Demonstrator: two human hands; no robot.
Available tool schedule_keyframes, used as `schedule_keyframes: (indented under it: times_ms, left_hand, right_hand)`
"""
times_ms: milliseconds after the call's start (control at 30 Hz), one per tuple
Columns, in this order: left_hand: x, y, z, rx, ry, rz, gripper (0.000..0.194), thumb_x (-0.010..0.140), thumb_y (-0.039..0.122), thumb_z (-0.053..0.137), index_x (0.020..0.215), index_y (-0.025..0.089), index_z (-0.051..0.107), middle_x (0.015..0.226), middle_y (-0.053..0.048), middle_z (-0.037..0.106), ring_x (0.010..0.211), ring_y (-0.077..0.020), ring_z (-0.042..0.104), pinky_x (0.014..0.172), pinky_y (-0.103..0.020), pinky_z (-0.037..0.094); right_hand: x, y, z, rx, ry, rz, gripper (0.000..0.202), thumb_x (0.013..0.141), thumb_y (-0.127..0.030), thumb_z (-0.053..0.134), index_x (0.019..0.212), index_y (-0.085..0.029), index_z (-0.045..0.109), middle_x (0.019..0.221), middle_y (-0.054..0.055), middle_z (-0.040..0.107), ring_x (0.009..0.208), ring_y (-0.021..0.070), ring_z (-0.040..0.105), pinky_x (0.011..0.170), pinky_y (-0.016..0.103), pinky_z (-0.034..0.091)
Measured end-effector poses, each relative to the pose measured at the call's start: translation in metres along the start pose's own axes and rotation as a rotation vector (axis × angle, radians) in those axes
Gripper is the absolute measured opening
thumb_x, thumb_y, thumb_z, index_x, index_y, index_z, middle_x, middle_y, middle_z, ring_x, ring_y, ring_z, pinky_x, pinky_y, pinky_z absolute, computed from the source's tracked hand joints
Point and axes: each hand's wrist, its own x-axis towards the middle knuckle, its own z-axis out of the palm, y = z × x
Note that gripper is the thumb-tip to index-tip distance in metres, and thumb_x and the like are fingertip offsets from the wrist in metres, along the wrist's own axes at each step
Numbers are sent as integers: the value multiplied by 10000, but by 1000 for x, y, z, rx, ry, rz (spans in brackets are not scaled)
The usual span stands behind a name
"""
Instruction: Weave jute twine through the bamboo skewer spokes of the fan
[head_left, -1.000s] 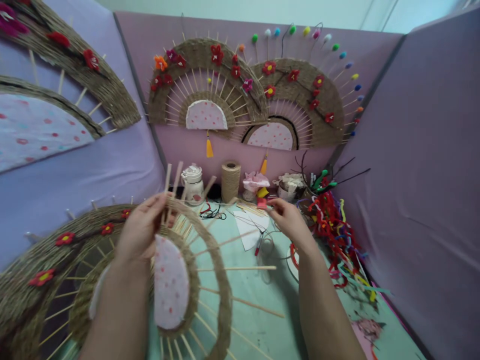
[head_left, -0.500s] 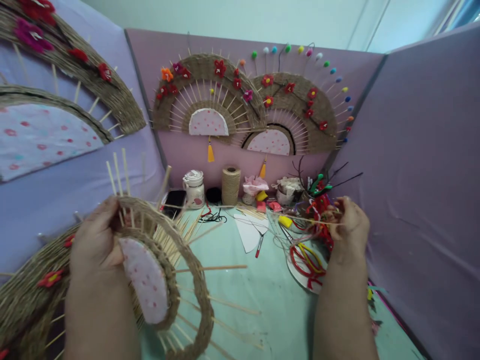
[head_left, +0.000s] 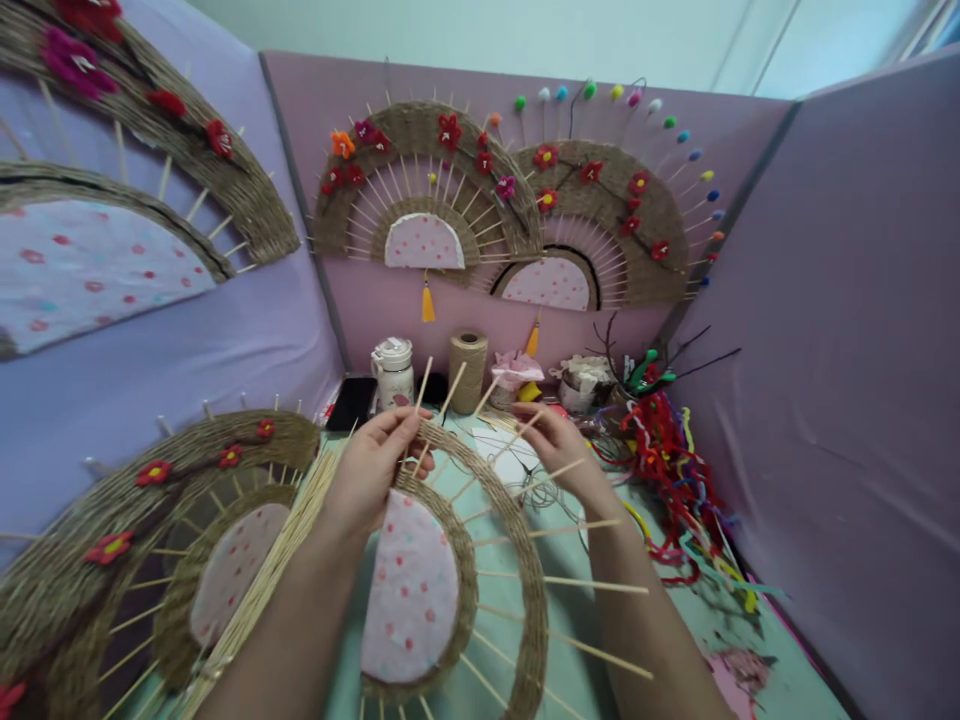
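Note:
A half-round woven fan frame point(head_left: 534, 560), with a dotted pink-white cloth centre point(head_left: 416, 590) and thin sticks standing out from its rim, is upright in front of me. My left hand point(head_left: 375, 465) pinches its upper end, fingers closed round the woven band by the first sticks. Right of the frame's top, my right hand point(head_left: 559, 455) has its fingers bent close together near the stick tips. Whether it pinches a strand is too small to make out.
Behind stand a white lidded jar point(head_left: 393, 372), a twine spool point(head_left: 467, 372) and a pink-topped pot point(head_left: 515, 375). A bundle of sticks point(head_left: 289, 530) and a flowered fan point(head_left: 169, 500) lie left, coloured pipe cleaners point(head_left: 667, 460) right. Finished fans point(head_left: 431, 125) hang behind.
The fan frame and my left hand have moved right and the frame now faces me more squarely. My right hand has come in from the far right to near the frame's top.

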Motion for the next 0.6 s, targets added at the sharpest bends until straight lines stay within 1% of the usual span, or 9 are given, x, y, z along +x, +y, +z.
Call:
schedule_keyframes:
  times_ms: [100, 133, 200, 233, 300, 367, 433, 467, 600]
  left_hand:
    - [-1, -9, 9, 3, -46, -35, 341, 693, 398, 737, 903, 151, 630, 627, 19, 617, 453, -69, 538, 413, -157, 384]
    - [-1, -12, 12, 4, -59, -43, 335, 699, 396, 733, 899, 149, 629, 626, 20, 615, 453, -69, 539, 413, -158, 385]
    - [-1, -16, 15, 2, -81, -51, 320, 707, 392, 724, 883, 144, 626, 614, 18, 613, 450, -72, 537, 419, -166, 393]
    - [0, -17, 16, 1, -85, -54, 317, 708, 391, 722, 877, 141, 625, 606, 17, 612, 449, -73, 537, 424, -169, 398]
    - [1, -18, 17, 0, -78, -61, 324, 702, 389, 725, 881, 137, 629, 603, 14, 612, 448, -75, 539, 428, -171, 401]
    - [3, -18, 17, 4, -54, -67, 335, 696, 385, 728, 897, 133, 639, 623, 8, 620, 463, -77, 554, 432, -169, 405]
    - [4, -17, 17, 1, -36, -89, 350, 703, 401, 715, 914, 131, 646, 636, 0, 629, 471, -83, 565, 434, -173, 414]
    - [5, -18, 17, -5, -34, -105, 358, 710, 414, 703, 921, 130, 648, 636, -4, 631, 472, -88, 569, 434, -177, 418]
    - [6, -21, 17, -29, -40, -147, 374, 735, 448, 659, 927, 127, 640, 632, -14, 634, 462, -104, 576, 415, -192, 422]
  right_hand:
    - [-1, -20, 40, 331, -85, -43, 338, 876, -418, 517, 1157, -243, 586, 1196, 76, 613, 1115, 215, 549, 970, 385, 408]
    - [-3, -23, 50, 429, -127, -36, 358, 868, -459, 524, 1150, -249, 591, 1188, 70, 616, 1095, 208, 557, 957, 374, 417]
    - [-5, -25, 62, 593, -267, 48, 416, 795, -520, 607, 1102, -241, 613, 1057, 60, 653, 941, 191, 602, 855, 346, 463]
    - [-6, -23, 63, 640, -340, 123, 439, 741, -536, 661, 1051, -226, 631, 925, 47, 664, 801, 173, 607, 753, 322, 481]
    - [-6, -19, 59, 648, -389, 271, 434, 662, -540, 726, 913, -193, 655, 668, -4, 596, 549, 114, 505, 544, 259, 418]
    - [-6, -16, 49, 588, -295, 336, 402, 661, -542, 723, 804, -172, 656, 561, -34, 512, 458, 74, 384, 452, 221, 300]
    - [-5, -16, 37, 525, -203, 316, 376, 686, -530, 707, 763, -165, 660, 572, -29, 511, 469, 69, 363, 448, 214, 261]
    - [-6, -17, 32, 501, -196, 300, 363, 688, -517, 710, 755, -163, 665, 594, -21, 527, 488, 73, 379, 457, 215, 267]
    - [-8, -24, 19, 440, -253, 268, 335, 698, -494, 711, 739, -164, 674, 598, -14, 527, 520, 88, 395, 477, 226, 279]
